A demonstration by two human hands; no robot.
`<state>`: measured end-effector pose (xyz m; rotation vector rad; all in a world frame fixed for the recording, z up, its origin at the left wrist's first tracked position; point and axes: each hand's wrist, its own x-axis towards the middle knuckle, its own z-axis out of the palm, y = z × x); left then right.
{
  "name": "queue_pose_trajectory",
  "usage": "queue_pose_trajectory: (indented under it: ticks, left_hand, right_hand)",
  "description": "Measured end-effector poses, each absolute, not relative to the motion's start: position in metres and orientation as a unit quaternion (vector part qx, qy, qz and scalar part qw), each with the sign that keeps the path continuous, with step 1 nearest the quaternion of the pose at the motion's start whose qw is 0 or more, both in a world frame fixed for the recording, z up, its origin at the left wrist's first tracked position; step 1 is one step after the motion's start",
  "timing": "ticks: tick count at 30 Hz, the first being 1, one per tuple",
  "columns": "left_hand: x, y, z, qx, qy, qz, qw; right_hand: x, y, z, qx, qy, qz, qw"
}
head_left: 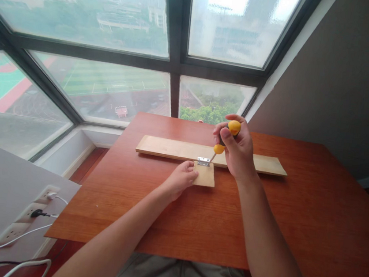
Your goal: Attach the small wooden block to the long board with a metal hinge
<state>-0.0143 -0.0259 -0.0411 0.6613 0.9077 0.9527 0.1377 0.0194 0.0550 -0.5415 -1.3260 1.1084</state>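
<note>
My right hand (239,148) is closed around a screwdriver (234,127) with a yellow and black handle. The screwdriver slants down to the left, and its tip is at the right end of a silver metal hinge (203,161). That hinge spans the edge between a small square wooden piece (205,176) and a long wooden board (173,148). With fingers and thumb, my left hand (182,179) grips the left edge of the small piece. Whether the tip sits in a screw is too small to tell.
All this lies on a reddish-brown wooden table (295,222). Beyond its far edge are large windows with dark frames (177,64). A grey wall (323,87) stands at the right. Wall sockets with plugs and cables (31,213) are at the lower left.
</note>
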Motion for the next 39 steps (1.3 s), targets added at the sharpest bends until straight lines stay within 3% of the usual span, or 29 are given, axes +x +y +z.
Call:
queue_pose_trajectory:
  ticks: [5, 39]
  left_hand:
    - [-0.0143, -0.026, -0.0422, 0.301, 0.412, 0.437, 0.741]
    - [-0.0147, -0.0255, -0.0448, 0.309, 0.406, 0.439, 0.74]
  right_hand:
    - [0.1395, 0.0167, 0.0576, -0.237, -0.59, 0.499, 0.589]
    - [0.1408, 0.0146, 0.0562, -0.226, -0.59, 0.487, 0.604]
